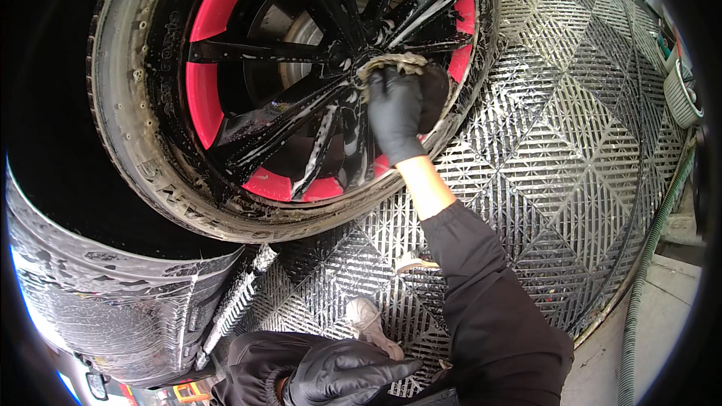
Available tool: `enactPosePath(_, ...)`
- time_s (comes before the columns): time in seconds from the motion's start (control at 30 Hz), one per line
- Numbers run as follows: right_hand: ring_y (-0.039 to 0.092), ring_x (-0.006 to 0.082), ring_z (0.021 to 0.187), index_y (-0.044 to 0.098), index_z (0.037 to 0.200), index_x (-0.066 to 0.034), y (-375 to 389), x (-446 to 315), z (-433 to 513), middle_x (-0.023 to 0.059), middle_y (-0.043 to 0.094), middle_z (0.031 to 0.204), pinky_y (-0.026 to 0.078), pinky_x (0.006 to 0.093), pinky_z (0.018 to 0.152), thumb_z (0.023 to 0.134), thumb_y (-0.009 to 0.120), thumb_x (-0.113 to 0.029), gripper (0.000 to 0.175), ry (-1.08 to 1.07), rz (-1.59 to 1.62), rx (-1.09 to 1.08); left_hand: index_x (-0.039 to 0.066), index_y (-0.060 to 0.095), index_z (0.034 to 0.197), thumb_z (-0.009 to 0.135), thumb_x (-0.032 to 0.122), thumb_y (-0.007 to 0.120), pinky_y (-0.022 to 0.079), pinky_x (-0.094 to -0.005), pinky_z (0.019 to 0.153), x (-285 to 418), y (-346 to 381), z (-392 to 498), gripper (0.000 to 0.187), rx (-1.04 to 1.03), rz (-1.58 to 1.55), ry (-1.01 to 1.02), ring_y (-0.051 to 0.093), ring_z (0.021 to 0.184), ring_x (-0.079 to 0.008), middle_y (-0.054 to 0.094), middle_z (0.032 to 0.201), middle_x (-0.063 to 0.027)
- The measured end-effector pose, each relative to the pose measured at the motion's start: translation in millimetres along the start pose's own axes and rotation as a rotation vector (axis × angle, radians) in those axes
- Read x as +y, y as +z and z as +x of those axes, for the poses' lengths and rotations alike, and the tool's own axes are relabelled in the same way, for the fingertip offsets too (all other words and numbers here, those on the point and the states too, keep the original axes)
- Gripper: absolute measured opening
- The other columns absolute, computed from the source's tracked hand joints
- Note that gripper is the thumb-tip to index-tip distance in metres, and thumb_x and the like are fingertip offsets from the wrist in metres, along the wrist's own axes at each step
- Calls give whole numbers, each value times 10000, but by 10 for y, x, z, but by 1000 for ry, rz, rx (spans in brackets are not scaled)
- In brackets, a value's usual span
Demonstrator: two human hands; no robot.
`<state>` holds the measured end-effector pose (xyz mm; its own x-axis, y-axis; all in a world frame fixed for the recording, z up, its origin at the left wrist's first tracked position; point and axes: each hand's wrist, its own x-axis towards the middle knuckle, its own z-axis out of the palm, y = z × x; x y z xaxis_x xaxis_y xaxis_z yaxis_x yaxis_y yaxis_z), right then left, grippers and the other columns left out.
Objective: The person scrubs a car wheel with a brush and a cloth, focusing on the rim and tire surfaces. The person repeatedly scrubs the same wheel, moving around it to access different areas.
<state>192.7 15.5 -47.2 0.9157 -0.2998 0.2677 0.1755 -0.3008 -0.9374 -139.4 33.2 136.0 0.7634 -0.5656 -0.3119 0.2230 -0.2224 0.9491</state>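
My right hand (396, 110), in a black glove, grips a dirty, soapy wash mitt or cloth (403, 62) against the hub area of a car wheel. The black alloy wheel (276, 53) has pink-red sections along its rim and streaks of white foam on its spokes. Around it, the tyre (163, 180) is wet and smeared brown. Low in the picture, my left hand (350, 375), also gloved in black, lies near my knee with its fingers extended and nothing visible in it. The palm side of my left hand is hidden.
A foam-covered car body panel (124, 310) curves along the left, with a side step or sill (237, 299) beside it. Grated floor tiles (564, 163) spread below. At the right are a green ribbed hose (648, 270) and a pale bucket (681, 96). A brush (414, 263) lies near my shoe (369, 321).
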Motion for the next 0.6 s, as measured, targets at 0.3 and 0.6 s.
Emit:
enactPosePath(0.3,467,377,1253,578,1247,-76,174,925,288,212,557,1293,219,534,1129,959,411,-411,473,-75,-183,9,4,538,1335,998,46,435,489,-229,897,103,-32,39,355,-40,78,3,605,1114,-170,637,1243,-103)
enactPosePath(0.6,534,382,1112,657,995,-70,153,1642,446,203,615,1147,407,452,974,877,529,-317,302,-46,86,56,-67,586,1254,909,-30,510,517,-300,845,-190,104,-224,355,214,-966,-450,641,1063,-240,647,1204,-142)
